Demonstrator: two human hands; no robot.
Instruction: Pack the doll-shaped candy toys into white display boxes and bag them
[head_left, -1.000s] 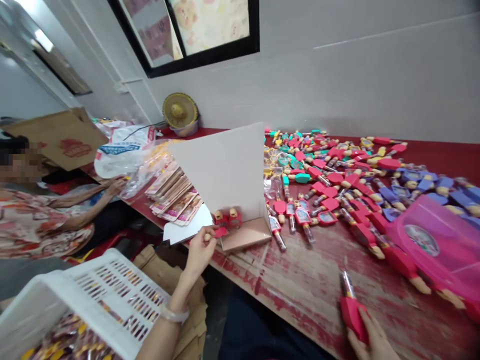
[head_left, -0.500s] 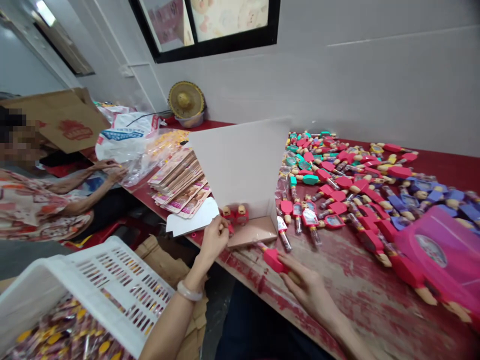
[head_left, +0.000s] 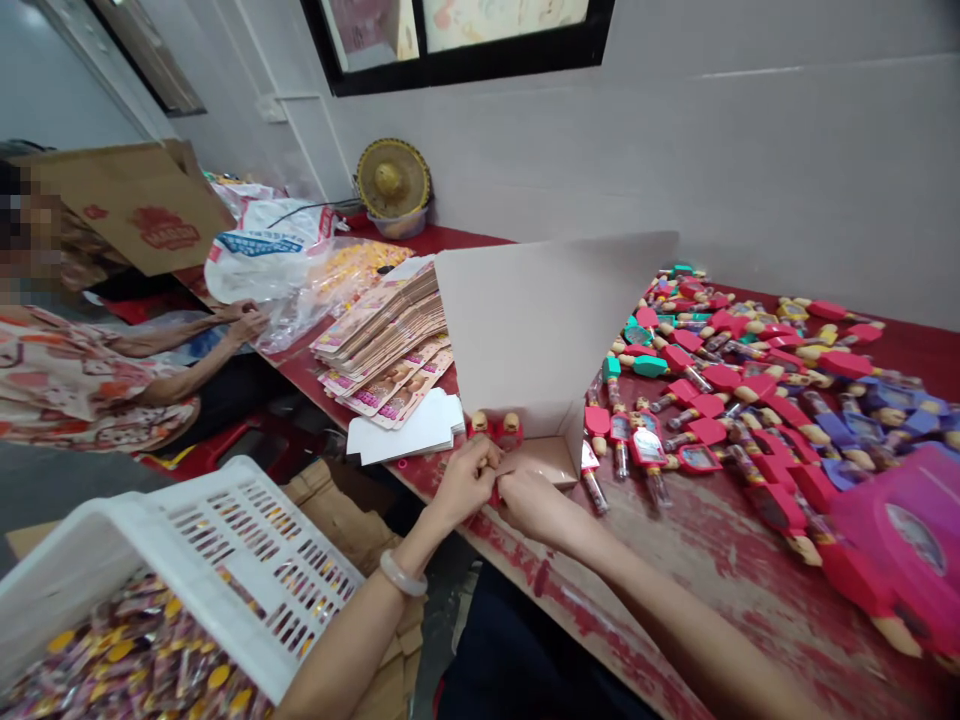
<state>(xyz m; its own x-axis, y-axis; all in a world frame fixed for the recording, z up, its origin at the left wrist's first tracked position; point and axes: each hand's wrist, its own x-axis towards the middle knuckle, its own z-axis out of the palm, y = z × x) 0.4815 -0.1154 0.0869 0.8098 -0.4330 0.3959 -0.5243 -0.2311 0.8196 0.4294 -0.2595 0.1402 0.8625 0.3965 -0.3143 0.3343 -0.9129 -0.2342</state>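
Note:
An open white cardboard box (head_left: 536,330) stands at the table edge with its tall lid raised. Inside, against its left end, two red toys (head_left: 508,428) with tan tops stand side by side. My left hand (head_left: 466,482) is at the box's front left corner, fingers pinched; what they grip is hidden. Close against it, my right hand (head_left: 534,505) is closed, and a sliver of a red toy (head_left: 495,494) shows between the hands. Most of that toy is covered by my fingers. Several similar toys with clear tubes (head_left: 646,445) lie just right of the box.
Stacked printed cards (head_left: 390,330) and white folded card (head_left: 405,428) lie left of the box. A heap of red, green and purple toys (head_left: 720,380) covers the right side, beside a pink plastic case (head_left: 900,540). A white crate (head_left: 247,540) stands lower left. A co-worker (head_left: 97,380) sits left.
My right hand has brought a red toy with a clear tube leftward to the box front, meeting my left hand. The view has shifted slightly, and the box lid leans further right.

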